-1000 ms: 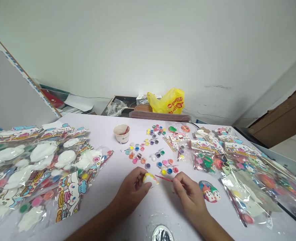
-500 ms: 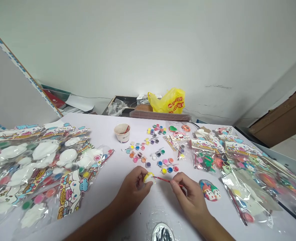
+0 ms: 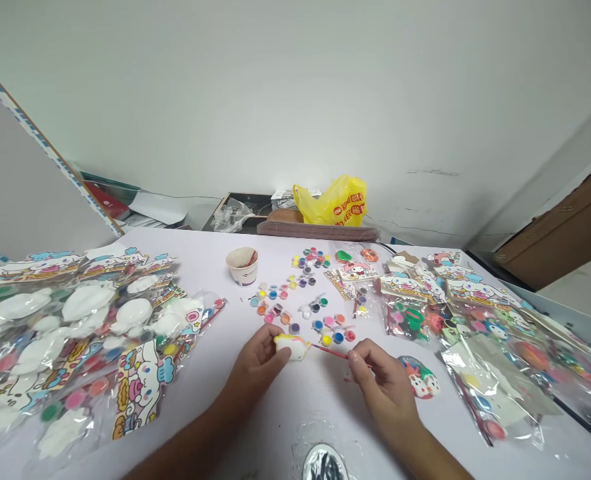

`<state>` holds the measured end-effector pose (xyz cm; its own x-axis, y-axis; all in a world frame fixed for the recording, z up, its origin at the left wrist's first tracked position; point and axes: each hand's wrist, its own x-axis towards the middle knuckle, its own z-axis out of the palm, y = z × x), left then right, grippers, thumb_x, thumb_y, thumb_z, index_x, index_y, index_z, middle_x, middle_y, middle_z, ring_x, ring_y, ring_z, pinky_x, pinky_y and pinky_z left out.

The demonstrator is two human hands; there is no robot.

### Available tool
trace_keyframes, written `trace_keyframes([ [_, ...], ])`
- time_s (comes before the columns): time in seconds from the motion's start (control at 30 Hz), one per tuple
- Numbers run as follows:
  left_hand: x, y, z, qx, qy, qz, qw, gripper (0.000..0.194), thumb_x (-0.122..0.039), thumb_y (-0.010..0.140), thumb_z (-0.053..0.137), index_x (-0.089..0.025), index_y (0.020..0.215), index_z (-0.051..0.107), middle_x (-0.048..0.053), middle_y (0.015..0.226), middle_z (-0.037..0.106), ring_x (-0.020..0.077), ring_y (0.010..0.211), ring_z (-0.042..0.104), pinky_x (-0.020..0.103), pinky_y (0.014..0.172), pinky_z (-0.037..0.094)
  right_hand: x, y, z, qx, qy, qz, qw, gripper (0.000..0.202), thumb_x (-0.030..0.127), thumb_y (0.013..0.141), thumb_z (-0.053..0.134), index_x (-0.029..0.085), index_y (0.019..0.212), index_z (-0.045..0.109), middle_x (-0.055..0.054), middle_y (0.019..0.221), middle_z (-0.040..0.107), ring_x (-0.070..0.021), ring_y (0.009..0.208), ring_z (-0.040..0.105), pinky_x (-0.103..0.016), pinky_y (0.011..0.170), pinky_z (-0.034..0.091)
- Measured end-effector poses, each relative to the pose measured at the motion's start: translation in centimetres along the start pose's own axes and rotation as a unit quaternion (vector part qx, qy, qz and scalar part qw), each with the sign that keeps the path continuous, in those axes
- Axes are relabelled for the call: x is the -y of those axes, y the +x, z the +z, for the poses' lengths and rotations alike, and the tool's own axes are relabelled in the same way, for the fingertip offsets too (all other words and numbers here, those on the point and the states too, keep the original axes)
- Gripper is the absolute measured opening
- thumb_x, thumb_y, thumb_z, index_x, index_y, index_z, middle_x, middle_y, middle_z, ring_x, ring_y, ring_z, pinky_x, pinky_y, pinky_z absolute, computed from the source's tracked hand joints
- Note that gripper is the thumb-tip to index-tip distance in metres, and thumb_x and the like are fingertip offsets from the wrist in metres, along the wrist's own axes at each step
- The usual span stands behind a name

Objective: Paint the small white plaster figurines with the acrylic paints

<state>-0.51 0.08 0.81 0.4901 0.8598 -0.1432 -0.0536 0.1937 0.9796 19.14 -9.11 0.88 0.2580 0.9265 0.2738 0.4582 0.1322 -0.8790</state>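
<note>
Between the thumb and fingers of my left hand (image 3: pixel 259 363) is a small white figurine (image 3: pixel 291 348) with yellow and pink paint along its upper edge. My right hand (image 3: pixel 383 380) pinches a thin red paintbrush (image 3: pixel 331 351), its tip touching or very close to the figurine's right side. Just beyond my hands lie several small paint pots (image 3: pixel 334 337) in many colours. A round painted plaque (image 3: pixel 419 378) with red, white and green parts lies right of my right hand, partly hidden by it.
A paper cup (image 3: pixel 242 265) with a brush in it stands behind the paints. Packaged white figurine kits (image 3: pixel 88 300) cover the table's left side. More bagged kits (image 3: pixel 495 387) lie on the right. A yellow plastic bag (image 3: pixel 333 202) sits beyond the far edge. A round silver object (image 3: pixel 324 463) is near the front.
My left hand has moved slightly left and turned the figurine so more of its white face shows. My right hand and the brush have shifted slightly right.
</note>
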Motion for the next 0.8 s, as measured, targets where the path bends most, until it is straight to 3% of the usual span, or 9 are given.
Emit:
trace_keyframes([
  [0.1,0.1,0.2,-0.3,-0.019,-0.04,-0.018,0.999,0.03,-0.039,0.076,0.069,-0.02,0.091,0.05,-0.002,0.074,0.056,0.0139,0.068,0.047,0.024,0.063,0.037,0.0,0.1,0.2,-0.002,0.04,0.019,0.999,0.038,0.044,0.098,0.043,0.02,0.069,0.048,0.002,0.058,0.044,-0.0141,0.054,0.04,-0.026,0.052,0.031],
  [0.27,0.2,0.4,-0.5,0.028,-0.102,-0.007,0.994,0.028,-0.033,0.075,0.073,-0.02,0.086,0.051,-0.002,0.078,0.056,0.0128,0.072,0.048,0.022,0.065,0.037,0.2,0.1,0.6,0.025,0.068,0.041,0.997,0.042,0.046,0.1,0.037,0.02,0.068,0.046,0.002,0.059,0.043,-0.0137,0.054,0.039,-0.026,0.053,0.03],
  [0.4,0.2,0.2,-0.6,0.061,-0.089,-0.018,0.994,0.029,-0.036,0.078,0.074,-0.019,0.087,0.052,-0.001,0.082,0.059,0.0144,0.077,0.052,0.024,0.071,0.038,-0.2,0.1,0.9,0.028,0.094,0.061,0.993,0.047,0.049,0.101,0.033,0.021,0.064,0.038,0.003,0.058,0.037,-0.0136,0.054,0.034,-0.027,0.052,0.028],
  [0.53,0.2,0.2,-0.5,0.055,-0.068,-0.016,0.996,0.031,-0.042,0.081,0.072,-0.02,0.091,0.052,-0.001,0.085,0.06,0.014,0.079,0.052,0.023,0.072,0.038,-0.5,0.1,1.1,0.036,0.114,0.08,0.99,0.048,0.051,0.101,0.033,0.021,0.064,0.038,0.003,0.059,0.035,-0.0134,0.055,0.032,-0.027,0.053,0.026],
  [0.67,0.3,0.5,-0.3,0.057,-0.062,-0.013,0.996,0.034,-0.043,0.079,0.073,-0.02,0.089,0.051,-0.003,0.082,0.058,0.0129,0.076,0.05,0.022,0.069,0.038,0.2,0.2,1.2,0.04,0.16,0.087,0.983,0.049,0.052,0.101,0.033,0.019,0.067,0.047,0.001,0.058,0.045,-0.014,0.055,0.039,-0.028,0.054,0.028],
  [0.8,0.3,0.5,-0.3,0.055,-0.062,-0.009,0.996,0.035,-0.042,0.077,0.076,-0.021,0.096,0.054,-0.001,0.089,0.062,0.015,0.082,0.054,0.023,0.073,0.041,1.0,0.0,1.6,0.071,0.234,0.143,0.959,0.051,0.056,0.101,0.029,0.017,0.093,0.062,-0.004,0.059,0.062,-0.0163,0.056,0.048,-0.027,0.052,0.028],
])
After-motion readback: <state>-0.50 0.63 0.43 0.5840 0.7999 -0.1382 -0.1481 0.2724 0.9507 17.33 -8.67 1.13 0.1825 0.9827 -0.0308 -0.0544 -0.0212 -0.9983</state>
